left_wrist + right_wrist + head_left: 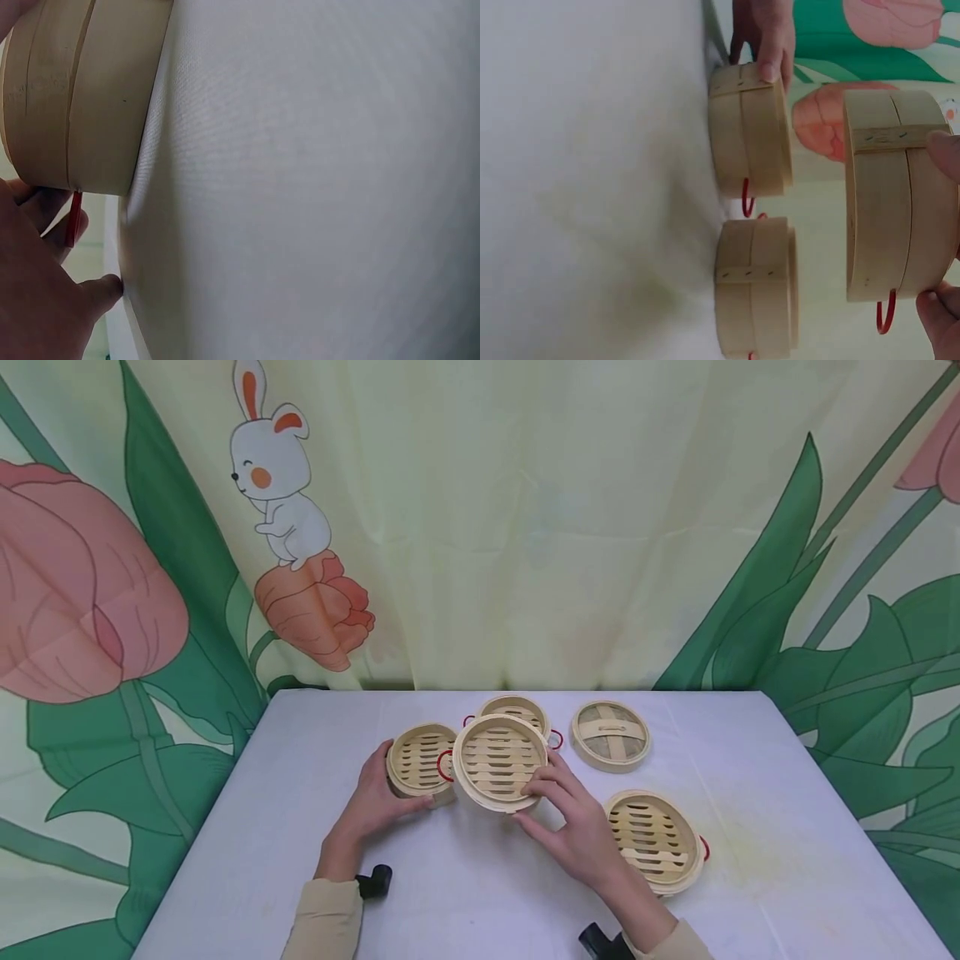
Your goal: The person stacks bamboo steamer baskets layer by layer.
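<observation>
In the head view my left hand (375,802) holds a round bamboo steamer basket (420,758) at the table's left, thumb along its front and fingers round its far side. Its pale wall (109,105) and a red handle loop (73,221) show in the left wrist view. My right hand (581,831) grips a second steamer basket (497,766), raised off the table and tilted so that its slatted inside faces me. The right wrist view shows this lifted basket (881,217) from the side, its red loop at the lower edge.
Behind the lifted basket stands another steamer basket (517,706), partly hidden. A round woven lid (611,739) with a strap handle lies at the back right. One more basket (652,839) sits near my right forearm. The table has a white cloth (465,893); a printed curtain (525,527) hangs behind.
</observation>
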`<state>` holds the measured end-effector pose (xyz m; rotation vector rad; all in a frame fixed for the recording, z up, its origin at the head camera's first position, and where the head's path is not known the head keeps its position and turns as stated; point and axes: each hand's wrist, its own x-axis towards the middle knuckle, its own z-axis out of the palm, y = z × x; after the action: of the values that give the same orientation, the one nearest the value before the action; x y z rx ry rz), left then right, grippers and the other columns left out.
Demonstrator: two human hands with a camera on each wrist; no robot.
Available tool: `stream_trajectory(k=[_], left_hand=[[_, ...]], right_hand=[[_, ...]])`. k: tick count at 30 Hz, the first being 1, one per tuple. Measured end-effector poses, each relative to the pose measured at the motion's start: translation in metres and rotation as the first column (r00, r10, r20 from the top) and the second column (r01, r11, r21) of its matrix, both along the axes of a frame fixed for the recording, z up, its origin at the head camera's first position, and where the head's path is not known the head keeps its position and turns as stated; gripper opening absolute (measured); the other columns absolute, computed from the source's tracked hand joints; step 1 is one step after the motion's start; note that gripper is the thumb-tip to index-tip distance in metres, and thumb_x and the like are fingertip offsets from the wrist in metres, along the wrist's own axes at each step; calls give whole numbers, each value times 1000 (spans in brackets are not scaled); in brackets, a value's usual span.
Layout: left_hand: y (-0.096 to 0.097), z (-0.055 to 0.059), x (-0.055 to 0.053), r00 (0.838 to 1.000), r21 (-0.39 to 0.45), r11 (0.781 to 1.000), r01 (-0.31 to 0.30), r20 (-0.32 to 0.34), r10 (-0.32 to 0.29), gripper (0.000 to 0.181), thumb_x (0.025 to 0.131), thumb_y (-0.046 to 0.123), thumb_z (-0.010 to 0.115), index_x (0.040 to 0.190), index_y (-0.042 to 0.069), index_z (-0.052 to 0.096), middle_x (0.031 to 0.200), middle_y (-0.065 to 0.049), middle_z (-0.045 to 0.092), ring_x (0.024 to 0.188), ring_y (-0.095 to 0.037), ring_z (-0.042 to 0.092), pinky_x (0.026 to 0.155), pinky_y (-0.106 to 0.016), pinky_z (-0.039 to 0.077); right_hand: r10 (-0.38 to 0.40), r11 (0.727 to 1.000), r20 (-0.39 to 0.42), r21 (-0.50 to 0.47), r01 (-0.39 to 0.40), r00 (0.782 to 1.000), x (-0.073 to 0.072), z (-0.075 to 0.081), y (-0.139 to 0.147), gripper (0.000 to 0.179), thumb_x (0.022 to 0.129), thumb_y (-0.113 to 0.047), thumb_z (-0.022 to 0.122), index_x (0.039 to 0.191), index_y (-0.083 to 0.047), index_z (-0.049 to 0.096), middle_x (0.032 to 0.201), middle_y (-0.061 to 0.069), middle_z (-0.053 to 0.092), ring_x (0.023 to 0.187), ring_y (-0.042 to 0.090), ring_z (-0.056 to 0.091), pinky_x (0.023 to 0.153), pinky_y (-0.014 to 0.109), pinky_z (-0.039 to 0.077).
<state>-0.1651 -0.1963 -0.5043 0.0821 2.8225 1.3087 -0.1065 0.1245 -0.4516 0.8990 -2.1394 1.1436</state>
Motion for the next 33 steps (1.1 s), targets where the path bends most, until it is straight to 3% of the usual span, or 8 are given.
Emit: stream_trajectory(k=[12,26,33], left_hand=[[-1,0,-3,1000,7,1000,18,6,-18,126,66,46,93,157,2,17,156,-22,29,144,-36,25,116,-54,25],[-3,0,-2,997,51,998,36,-76,-32,118,63,38,95,153,4,28,146,-18,41,138,-34,34,113,-52,29],[-4,-3,-1,996,57,998,38,-85,-33,119,63,38,95,153,2,27,148,-21,39,140,-37,30,113,-54,29]], right_hand=[[-44,999,-30,-25,43,999,-29,6,-30,34,72,-3,88,99,-4,68,107,8,62,130,46,49,114,43,33],[9,1000,-48,-13,-9,999,-50,0,-60,34,73,-8,90,99,-4,68,107,9,62,131,47,48,114,46,32],[42,999,-87,-13,-43,995,-60,-4,-78,31,74,-6,88,97,-3,68,102,9,62,119,41,59,111,53,34]])
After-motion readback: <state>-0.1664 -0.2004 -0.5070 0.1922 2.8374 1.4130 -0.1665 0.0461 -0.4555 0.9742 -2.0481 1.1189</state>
